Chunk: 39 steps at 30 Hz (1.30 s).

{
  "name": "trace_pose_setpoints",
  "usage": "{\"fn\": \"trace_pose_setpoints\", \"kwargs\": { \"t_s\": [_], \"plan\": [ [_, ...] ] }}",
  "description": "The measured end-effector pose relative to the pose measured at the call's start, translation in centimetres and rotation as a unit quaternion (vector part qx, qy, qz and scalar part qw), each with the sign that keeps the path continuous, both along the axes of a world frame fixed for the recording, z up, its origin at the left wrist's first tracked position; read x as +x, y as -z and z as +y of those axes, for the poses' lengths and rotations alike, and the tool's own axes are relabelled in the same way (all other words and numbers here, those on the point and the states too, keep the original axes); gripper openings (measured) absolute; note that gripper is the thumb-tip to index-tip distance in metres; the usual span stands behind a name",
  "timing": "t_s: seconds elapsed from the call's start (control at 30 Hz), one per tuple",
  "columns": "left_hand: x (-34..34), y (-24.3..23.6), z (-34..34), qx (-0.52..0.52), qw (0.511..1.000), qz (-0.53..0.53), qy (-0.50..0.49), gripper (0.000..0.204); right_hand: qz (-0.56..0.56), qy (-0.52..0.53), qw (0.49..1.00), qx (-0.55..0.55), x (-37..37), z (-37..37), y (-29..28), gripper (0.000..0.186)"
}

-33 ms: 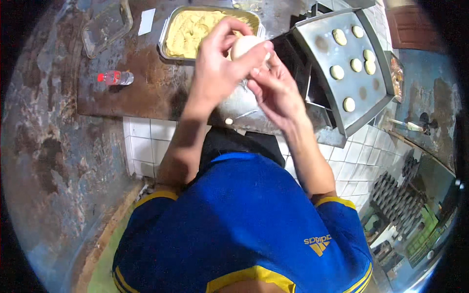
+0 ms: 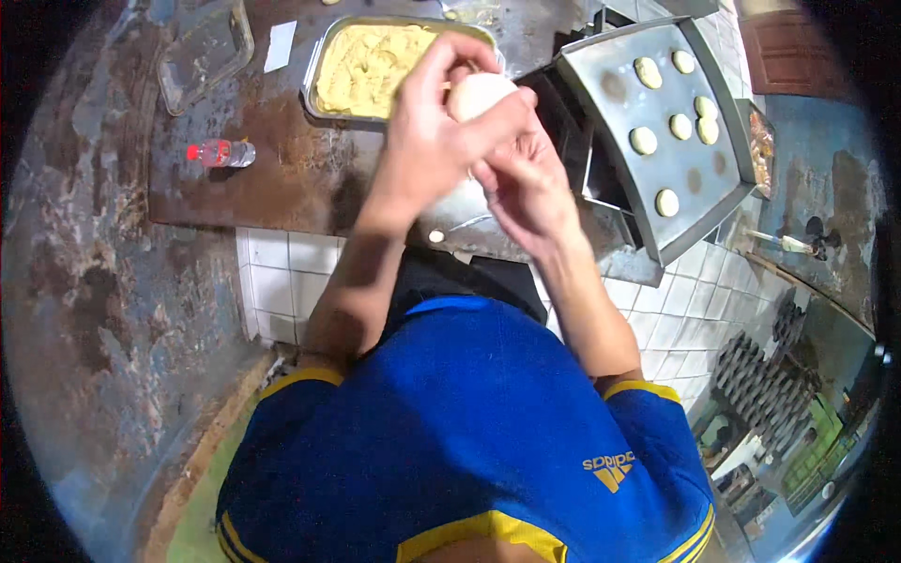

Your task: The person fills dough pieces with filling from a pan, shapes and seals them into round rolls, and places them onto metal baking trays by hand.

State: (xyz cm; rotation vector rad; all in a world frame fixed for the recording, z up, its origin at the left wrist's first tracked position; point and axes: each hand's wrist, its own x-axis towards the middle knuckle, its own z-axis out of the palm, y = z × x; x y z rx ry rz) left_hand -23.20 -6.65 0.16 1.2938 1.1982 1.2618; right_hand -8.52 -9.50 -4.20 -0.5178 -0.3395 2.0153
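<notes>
A pale, smooth dough ball [image 2: 481, 96] is held above the table, in front of a foil tray of yellow filling [image 2: 361, 70]. My left hand [image 2: 422, 136] curls round it, fingers over the far side and thumb across the near side. My right hand [image 2: 533, 183] is closed against the ball's lower right, its fingertips bunched beside my left thumb; what lies between them is partly hidden. To the right, a metal baking tray [image 2: 615, 122] bears several small round dough pieces [image 2: 644, 141], two of them touching. A small dough bit [image 2: 436, 236] lies by the table's near edge.
A small bottle with a red cap [image 2: 221, 153] lies on the worn table [image 2: 282, 192] at left. Behind it are an empty clear tray [image 2: 206, 56] and a white paper slip [image 2: 280, 47]. The baking tray rests tilted on a dark metal frame [image 2: 605, 183].
My hands and the dough ball have shifted slightly down and to the right in view. The hold on the ball looks the same.
</notes>
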Motion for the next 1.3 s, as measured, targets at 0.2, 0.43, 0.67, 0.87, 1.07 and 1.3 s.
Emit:
{"fn": "trace_pose_setpoints", "kwargs": {
  "t_s": [0.2,0.43,0.67,0.87,1.07,1.3],
  "plan": [
    [10.6,-1.5,-0.5,0.077,0.964,-0.232,0.104,0.038,-0.282,0.277,0.905,0.154,5.2,-0.1,-2.2,0.046],
    [18.4,-3.6,-0.4,0.154,0.931,-0.271,0.189,0.066,-0.223,0.267,0.890,0.294,14.3,-1.0,-5.6,0.038],
    [22.4,-0.2,1.6,0.063,0.979,-0.152,0.122,0.063,-0.424,-0.079,0.854,0.291,27.2,-0.4,-5.6,0.025],
    [30.8,7.1,3.2,0.100,0.969,0.022,0.226,0.063,-0.632,0.034,0.715,0.297,33.0,0.5,-5.6,0.051],
    [40.6,10.5,4.8,0.143,0.946,0.100,0.274,0.053,-0.621,0.102,0.757,0.173,41.2,0.6,-1.1,0.043],
    [40.9,13.5,7.4,0.104,0.951,0.192,0.219,0.084,-0.793,0.068,0.578,0.182,49.4,4.5,8.9,0.043]
  ]
}}
